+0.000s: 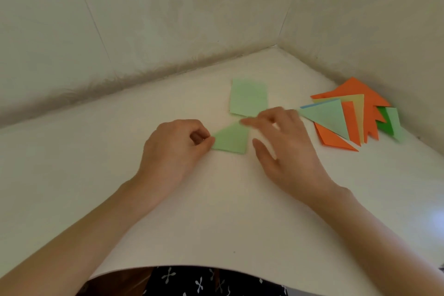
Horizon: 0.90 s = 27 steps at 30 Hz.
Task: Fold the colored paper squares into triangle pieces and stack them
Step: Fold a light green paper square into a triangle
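Note:
A light green folded paper piece lies on the white table between my hands. My left hand has its fingers curled and pinches the piece's left corner. My right hand is spread, and its fingertip touches the piece's upper right corner. A flat light green paper square lies just behind. At the right, a fanned stack of folded triangles in orange, green, yellow and blue rests near the wall corner.
The white table runs into a wall corner at the back, with pale patterned walls on the left and right. The table's near edge curves just above my dark patterned clothing.

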Tool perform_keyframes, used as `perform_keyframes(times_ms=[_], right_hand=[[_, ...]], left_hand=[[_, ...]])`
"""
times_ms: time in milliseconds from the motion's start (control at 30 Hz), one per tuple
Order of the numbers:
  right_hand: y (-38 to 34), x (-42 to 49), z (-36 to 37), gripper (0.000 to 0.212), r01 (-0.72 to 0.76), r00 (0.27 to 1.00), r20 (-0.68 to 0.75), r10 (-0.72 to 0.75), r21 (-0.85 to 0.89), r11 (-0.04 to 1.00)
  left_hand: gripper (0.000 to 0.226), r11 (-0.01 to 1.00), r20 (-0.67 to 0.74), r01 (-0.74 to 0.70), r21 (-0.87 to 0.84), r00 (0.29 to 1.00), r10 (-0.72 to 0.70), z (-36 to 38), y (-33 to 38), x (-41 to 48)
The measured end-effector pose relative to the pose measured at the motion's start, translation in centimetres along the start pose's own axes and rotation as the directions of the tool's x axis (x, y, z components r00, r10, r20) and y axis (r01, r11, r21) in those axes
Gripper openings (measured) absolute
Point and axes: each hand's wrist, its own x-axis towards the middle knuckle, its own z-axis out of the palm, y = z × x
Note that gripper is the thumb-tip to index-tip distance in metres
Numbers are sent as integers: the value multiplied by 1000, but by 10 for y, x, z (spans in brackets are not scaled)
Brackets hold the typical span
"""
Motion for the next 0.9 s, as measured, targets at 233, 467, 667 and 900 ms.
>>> perform_keyframes(times_ms=[233, 467, 667, 900], right_hand=[[-4, 0, 6, 49, 247, 938, 282, -204, -123, 961], [-9, 17, 3, 59, 411, 877, 359, -319, -218, 885], [10, 2, -7, 58, 315, 913, 325, -247, -178, 932], [9, -3, -10, 43, 250, 962, 144, -230, -137, 958]], left_hand=[[12, 903, 41, -362, 230, 931, 363, -11, -24, -1], [41, 608, 208, -646, 462, 746, 633, -17, -37, -9], [37, 601, 153, -618, 507, 750, 643, -12, -35, -13], [39, 603, 191, -610, 514, 767, 613, -13, -31, -17]])
